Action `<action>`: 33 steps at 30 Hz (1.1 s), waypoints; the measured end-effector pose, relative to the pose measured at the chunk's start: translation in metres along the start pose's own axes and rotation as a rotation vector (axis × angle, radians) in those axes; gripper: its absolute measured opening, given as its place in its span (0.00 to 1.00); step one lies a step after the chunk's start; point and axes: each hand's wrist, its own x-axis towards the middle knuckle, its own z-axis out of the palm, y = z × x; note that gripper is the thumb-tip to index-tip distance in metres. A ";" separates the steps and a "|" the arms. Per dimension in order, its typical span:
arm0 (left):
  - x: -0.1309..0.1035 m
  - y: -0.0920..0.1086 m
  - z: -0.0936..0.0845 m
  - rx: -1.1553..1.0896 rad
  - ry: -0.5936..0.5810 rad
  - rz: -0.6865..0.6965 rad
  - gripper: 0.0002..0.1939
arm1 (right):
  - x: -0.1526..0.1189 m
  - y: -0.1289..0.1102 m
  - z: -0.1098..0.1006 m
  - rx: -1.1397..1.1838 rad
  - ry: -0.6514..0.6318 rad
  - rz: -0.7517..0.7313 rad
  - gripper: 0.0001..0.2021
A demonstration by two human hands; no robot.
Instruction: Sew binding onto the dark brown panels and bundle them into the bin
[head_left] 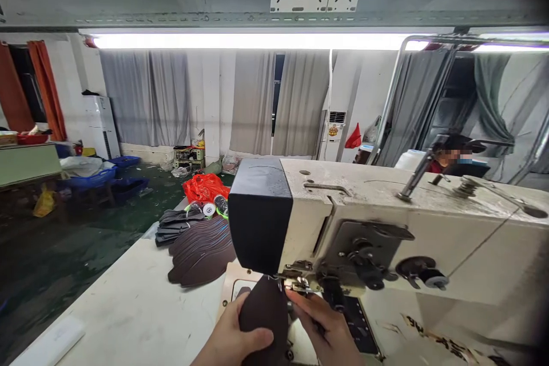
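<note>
A dark brown curved piece (265, 311) lies under the head of a large cream sewing machine (484, 251), its far tip at the needle area. My left hand (235, 334) grips the piece from its left side, thumb on top and fingers beneath. On the right, my right hand (321, 323) is at the piece's right edge, with its fingertips close together beside the presser foot (300, 284). Whether those fingertips pinch anything is too small to tell. The machine's black end cover (259, 214) stands just beyond the piece.
Left of the machine, the white table (141, 303) bears stacked brown pieces (201, 251), dark grey pieces (178, 223), thread spools (209, 209) and a red plastic bag (206, 186). A white object (54, 343) lies at the table's near left. Another person (458, 154) sits beyond the machine.
</note>
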 end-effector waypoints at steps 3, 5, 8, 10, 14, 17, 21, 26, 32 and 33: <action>0.005 0.003 0.004 -0.006 0.047 0.012 0.27 | 0.000 0.000 0.000 -0.006 0.010 0.014 0.17; 0.010 0.003 0.004 0.005 0.062 0.036 0.27 | 0.001 0.000 0.001 -0.004 0.004 0.017 0.17; 0.020 -0.004 0.004 0.015 0.089 0.098 0.27 | -0.001 0.002 0.001 0.003 -0.020 0.025 0.17; 0.027 -0.009 0.003 0.020 0.135 0.150 0.28 | -0.002 0.003 0.002 0.010 -0.028 0.037 0.17; 0.033 -0.016 0.006 0.046 0.247 0.219 0.27 | -0.004 0.003 0.003 0.040 0.000 0.068 0.16; 0.030 -0.018 0.009 0.072 0.278 0.250 0.26 | -0.003 0.002 0.004 0.056 0.012 0.081 0.16; 0.025 -0.021 0.010 0.076 0.240 0.244 0.26 | -0.003 0.001 0.004 0.062 0.026 0.074 0.16; 0.017 -0.020 0.010 0.135 0.172 0.118 0.28 | -0.004 0.000 0.005 0.081 0.025 0.075 0.16; 0.002 0.009 0.010 0.166 0.027 -0.053 0.25 | -0.004 0.006 0.006 0.071 0.026 0.021 0.17; 0.001 0.014 0.009 0.175 0.009 -0.077 0.24 | -0.003 0.007 0.005 0.067 0.029 0.011 0.17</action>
